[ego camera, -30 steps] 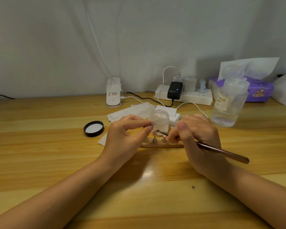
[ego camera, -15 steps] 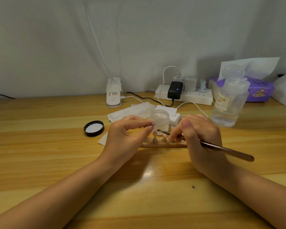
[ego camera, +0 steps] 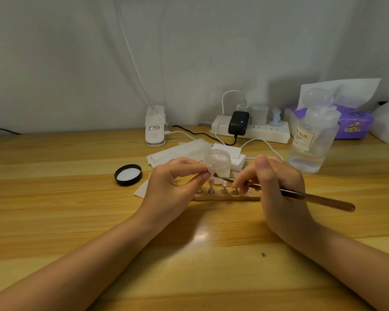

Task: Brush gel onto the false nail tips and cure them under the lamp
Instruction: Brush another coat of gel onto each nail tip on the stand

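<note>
My left hand pinches a pale false nail tip between thumb and forefinger, just above a wooden holder strip with several small metal stands. My right hand grips a thin brush like a pen, its bristle end pointing left and almost touching the held tip. An open clear gel jar stands just behind the two hands. The curing lamp's white clip base sits at the back of the desk, its neck rising out of view.
The jar's black lid lies to the left on the wooden desk. White wipes lie behind the jar. A power strip with cables, a clear pump bottle and a purple tissue pack stand at the back right.
The brush has tilted slightly, its tip edging left toward the nail tip in my left hand. My left hand has hardly moved.
</note>
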The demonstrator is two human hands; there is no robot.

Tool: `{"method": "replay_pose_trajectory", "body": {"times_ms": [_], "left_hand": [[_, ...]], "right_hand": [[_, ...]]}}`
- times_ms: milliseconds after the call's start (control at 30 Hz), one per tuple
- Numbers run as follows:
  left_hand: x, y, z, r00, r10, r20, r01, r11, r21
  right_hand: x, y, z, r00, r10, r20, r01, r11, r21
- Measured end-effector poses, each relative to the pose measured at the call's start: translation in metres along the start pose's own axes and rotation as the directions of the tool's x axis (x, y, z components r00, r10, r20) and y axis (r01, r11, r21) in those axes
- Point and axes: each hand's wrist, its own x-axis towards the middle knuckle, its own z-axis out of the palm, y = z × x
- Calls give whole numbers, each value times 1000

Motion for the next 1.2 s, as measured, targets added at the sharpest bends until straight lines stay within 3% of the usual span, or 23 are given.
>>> {"method": "replay_pose_trajectory", "body": {"times_ms": [133,333,600,867,1200], "left_hand": [[0,0,0,1000,3,-2,-3,1000,-8],[1,1,-1,1000,6,1,-6,1000,-18],[1,1,-1,1000,-7,-15,7,999,-37],[1,-1,1,999,-4,-31,2,998,-63],[2,0,0,999,12,-52,-14,999,-48]], "right_hand": [[0,-2,-1,999,48,-12,-47,997,58],[2,-5,4,993,95,73,-96,995,12],[1,-4,0,994,105,9,-105,987,117],[1,-8,3,995,65,73,-68,997,48],[1,-3,-2,989,151,-2,-149,979,139]]}}
